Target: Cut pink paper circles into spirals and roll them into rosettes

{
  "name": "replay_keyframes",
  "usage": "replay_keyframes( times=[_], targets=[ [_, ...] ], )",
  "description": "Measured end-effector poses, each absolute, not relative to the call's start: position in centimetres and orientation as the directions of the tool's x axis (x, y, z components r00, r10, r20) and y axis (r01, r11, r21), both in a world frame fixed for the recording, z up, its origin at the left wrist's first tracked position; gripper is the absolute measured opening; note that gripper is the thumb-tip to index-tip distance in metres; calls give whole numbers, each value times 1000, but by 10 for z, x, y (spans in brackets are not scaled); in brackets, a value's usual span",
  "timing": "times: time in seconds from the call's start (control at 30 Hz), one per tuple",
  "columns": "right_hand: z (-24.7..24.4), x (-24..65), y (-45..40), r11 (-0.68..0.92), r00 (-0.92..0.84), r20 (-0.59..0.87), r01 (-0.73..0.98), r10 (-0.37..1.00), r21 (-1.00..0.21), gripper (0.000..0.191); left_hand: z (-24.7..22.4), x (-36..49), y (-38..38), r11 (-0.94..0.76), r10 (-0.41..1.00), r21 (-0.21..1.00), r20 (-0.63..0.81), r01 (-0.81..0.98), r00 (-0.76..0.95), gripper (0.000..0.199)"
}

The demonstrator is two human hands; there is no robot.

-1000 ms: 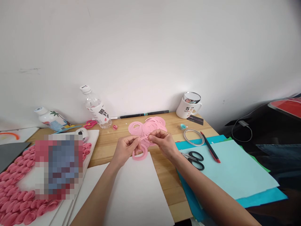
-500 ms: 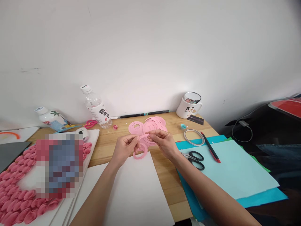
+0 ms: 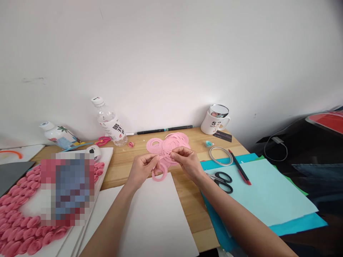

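Observation:
Between my two hands runs a narrow pink paper strip, with a curled loop (image 3: 164, 175) hanging from it over the top edge of a white sheet (image 3: 152, 217). My left hand (image 3: 144, 167) pinches the strip near the loop. The thumb and fingertips of my right hand (image 3: 186, 160) are closed at the strip's other end; the tip itself is mostly hidden. Just behind my hands a pile of pink paper spirals (image 3: 178, 139) lies on the wooden table (image 3: 199, 217).
At left are a board with pink paper roses (image 3: 18, 221), a clear bottle (image 3: 108, 123) and a white bottle (image 3: 57, 135). Scissors (image 3: 224, 182), a tape roll (image 3: 221, 156), a pen (image 3: 241, 169) and blue sheets (image 3: 276, 196) lie right. A mug (image 3: 209, 123) stands behind them.
My right hand has shifted slightly up and to the right, a little farther from my left hand. The left hand has barely moved.

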State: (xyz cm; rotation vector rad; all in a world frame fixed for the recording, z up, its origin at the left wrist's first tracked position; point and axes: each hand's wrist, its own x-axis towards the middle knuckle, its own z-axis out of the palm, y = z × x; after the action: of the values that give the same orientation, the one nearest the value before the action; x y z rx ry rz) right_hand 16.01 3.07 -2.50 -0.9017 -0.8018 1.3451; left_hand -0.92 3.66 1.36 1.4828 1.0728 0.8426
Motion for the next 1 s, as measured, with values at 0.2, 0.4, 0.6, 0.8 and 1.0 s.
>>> replay_keyframes(
  times=[0.2,0.4,0.6,0.8,1.0],
  targets=[
    [-25,160,30,9,69,-24,-441,997,-898,16,13,-10,37,-54,940,983,-9,177,340,31],
    [-27,162,31,14,39,-4,-456,999,-890,16,12,-10,37,-49,944,981,-15,186,330,30],
    [-29,163,32,-24,51,-57,-505,997,-863,18,13,-9,37,-34,943,985,-25,169,333,31],
    [-28,162,32,-13,50,-43,-491,998,-871,15,14,-9,36,-25,942,984,-36,177,334,31],
    [-26,160,31,19,106,-36,-474,994,-880,14,15,-8,36,-24,944,984,-36,178,327,31]
  ],
)
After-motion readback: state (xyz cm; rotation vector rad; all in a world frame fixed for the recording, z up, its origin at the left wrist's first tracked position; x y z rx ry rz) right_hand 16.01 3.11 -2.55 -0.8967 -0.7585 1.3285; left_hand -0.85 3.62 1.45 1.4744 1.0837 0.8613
